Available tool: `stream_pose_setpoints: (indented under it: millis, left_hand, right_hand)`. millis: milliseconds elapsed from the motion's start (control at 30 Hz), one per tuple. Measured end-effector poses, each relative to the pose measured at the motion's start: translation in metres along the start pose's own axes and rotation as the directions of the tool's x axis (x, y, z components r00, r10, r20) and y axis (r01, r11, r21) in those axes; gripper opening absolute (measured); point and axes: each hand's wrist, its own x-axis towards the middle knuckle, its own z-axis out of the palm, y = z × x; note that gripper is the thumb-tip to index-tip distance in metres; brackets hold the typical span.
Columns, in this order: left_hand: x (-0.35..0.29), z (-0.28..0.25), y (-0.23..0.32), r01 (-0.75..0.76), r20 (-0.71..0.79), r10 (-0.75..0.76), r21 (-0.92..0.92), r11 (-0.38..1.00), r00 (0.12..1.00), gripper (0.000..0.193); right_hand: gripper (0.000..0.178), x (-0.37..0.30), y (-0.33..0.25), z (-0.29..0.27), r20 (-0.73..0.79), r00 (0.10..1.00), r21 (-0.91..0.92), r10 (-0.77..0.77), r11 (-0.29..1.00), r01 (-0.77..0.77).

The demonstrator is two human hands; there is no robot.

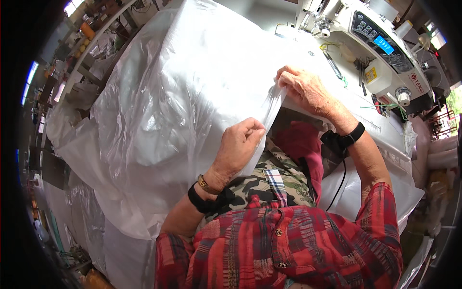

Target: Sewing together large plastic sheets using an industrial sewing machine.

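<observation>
Along the right-hand edge of the white plastic sheet (144, 115), both of the person's hands are pinching the film, thumb pressed to bent fingers with hardly any gap. The right hand (307, 92) is the farther one, its fingers curled over a gathered fold; the left hand (237, 148) nips the same edge nearer the body, and the stretch between the two grips is drawn into creases. The right forearm slants up and inward to its grip, back of the hand uppermost; the left one reaches up and to the right. The sheet spreads mostly left of both grips, in loose folds. Right of the right hand stands a sewing machine (356, 29), a slim dark tool (333, 65) lying near that grip.
</observation>
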Motion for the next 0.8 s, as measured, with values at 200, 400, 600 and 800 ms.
stream_pose_setpoints:
  millis: [200, 400, 600, 800]
  left_hand:
    - [-0.001, 0.004, 0.000, -0.048, 0.053, 0.047, 0.012, 0.999, 0.997, 0.013]
    - [0.000, 0.003, 0.014, -0.246, 0.055, 0.240, 0.216, 0.945, 0.969, 0.015]
    - [-0.008, 0.011, 0.019, -0.119, -0.018, 0.122, 0.118, 0.986, 0.992, 0.015]
    - [-0.014, 0.002, 0.024, -0.151, -0.028, 0.153, 0.064, 0.986, 0.988, 0.025]
  right_hand:
    - [0.018, -0.001, 0.000, 0.001, 0.026, 1.000, -0.011, 0.018, 1.000, -0.018]
    - [0.020, 0.001, 0.000, 0.002, 0.002, 1.000, -0.089, -0.005, 0.996, 0.005]
    - [0.020, 0.002, 0.014, 0.003, 0.047, 0.995, -0.132, -0.088, 0.987, 0.093]
    - [0.025, 0.015, 0.025, -0.011, 0.195, 0.981, -0.239, 0.020, 0.971, 0.027]
